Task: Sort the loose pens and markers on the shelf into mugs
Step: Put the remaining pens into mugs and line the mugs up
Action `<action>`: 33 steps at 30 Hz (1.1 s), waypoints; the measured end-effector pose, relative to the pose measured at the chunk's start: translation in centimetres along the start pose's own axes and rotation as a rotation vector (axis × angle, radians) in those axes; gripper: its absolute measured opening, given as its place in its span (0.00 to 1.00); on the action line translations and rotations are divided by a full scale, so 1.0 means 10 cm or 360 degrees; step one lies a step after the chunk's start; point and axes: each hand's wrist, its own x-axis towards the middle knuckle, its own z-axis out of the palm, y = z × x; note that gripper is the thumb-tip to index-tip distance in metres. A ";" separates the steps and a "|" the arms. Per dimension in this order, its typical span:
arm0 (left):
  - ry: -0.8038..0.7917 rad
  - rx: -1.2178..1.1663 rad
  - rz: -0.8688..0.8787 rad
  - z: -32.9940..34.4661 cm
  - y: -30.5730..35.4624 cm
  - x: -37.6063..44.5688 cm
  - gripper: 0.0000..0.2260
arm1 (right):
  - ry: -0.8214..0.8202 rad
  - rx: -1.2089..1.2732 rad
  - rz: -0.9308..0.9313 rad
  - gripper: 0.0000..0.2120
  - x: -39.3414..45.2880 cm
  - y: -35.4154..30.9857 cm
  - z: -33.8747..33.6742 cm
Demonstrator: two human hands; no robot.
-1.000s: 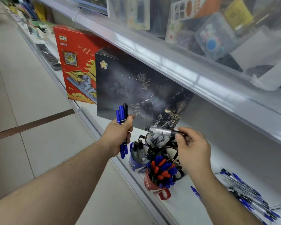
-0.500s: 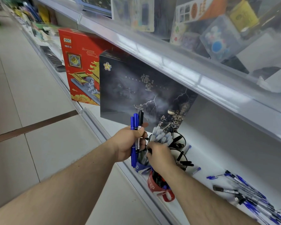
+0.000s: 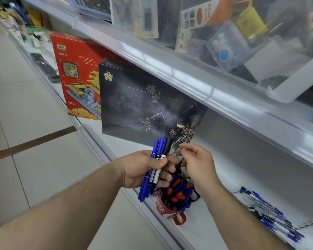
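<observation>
My left hand [image 3: 143,168] grips a bundle of markers [image 3: 158,156], two blue and one black, tips pointing up. My right hand [image 3: 197,163] hovers just right of the bundle with loosely curled fingers holding nothing, near the black marker's cap. Below both hands a red mug [image 3: 163,207] on the white shelf [image 3: 197,230] is packed with red and blue capped pens. My hands hide the other mugs behind it. A pile of loose blue pens [image 3: 271,215] lies on the shelf at the right.
A dark boxed set [image 3: 143,105] and a red building-block box [image 3: 76,74] stand upright on the shelf behind the mugs. The upper shelf lip [image 3: 206,83] overhangs the hands. Tiled floor [image 3: 34,159] is to the left.
My right hand put the grey marker down into the mugs, then rose empty beside the bundle. My left hand moved right and lower with its markers.
</observation>
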 end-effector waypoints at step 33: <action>-0.0215 0.0624 -0.0532 2.61 -1.39 0.74 0.08 | 0.1326 0.0427 0.0123 0.09 -2.21 0.38 -3.05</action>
